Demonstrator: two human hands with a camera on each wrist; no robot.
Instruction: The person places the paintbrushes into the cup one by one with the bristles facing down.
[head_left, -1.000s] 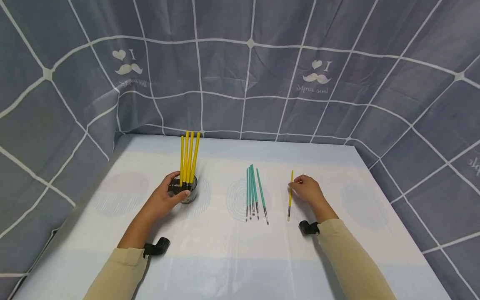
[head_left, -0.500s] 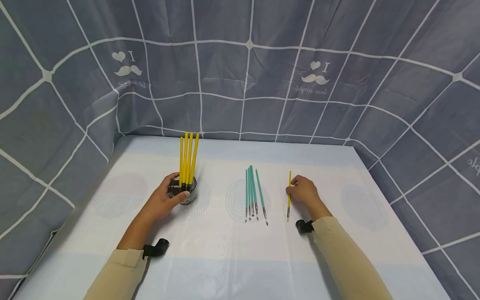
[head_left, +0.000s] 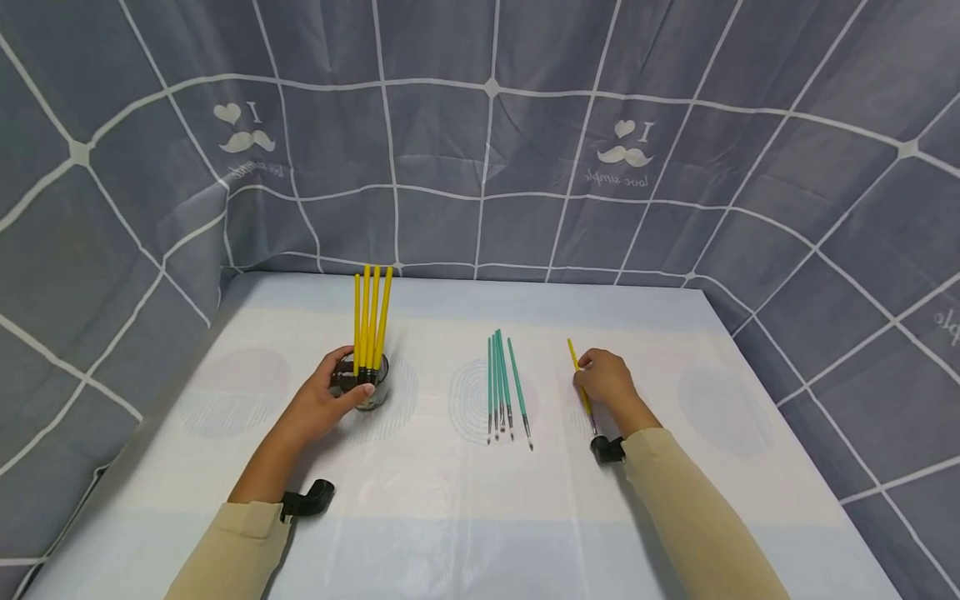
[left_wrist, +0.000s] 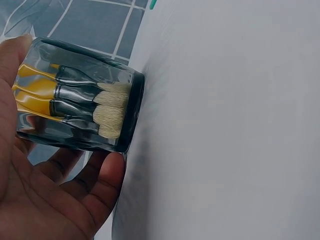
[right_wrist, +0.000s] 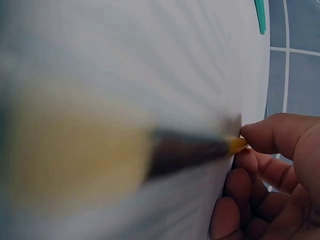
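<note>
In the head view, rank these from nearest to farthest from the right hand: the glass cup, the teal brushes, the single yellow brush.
1. Single yellow brush, pinched in the right hand.
2. Teal brushes, lying mid-table to its left.
3. Glass cup, far left, held by the left hand.

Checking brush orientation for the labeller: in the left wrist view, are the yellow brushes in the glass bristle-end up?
No: the yellow brushes sit with pale bristles against the bottom of the glass, which the left hand grips.

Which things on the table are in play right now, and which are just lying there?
In play:
- glass cup, gripped by the left hand
- four yellow brushes standing in it, bristles down
- single yellow brush, pinched by the right hand

Lying about:
- teal brushes, in a row between the hands, untouched
</note>
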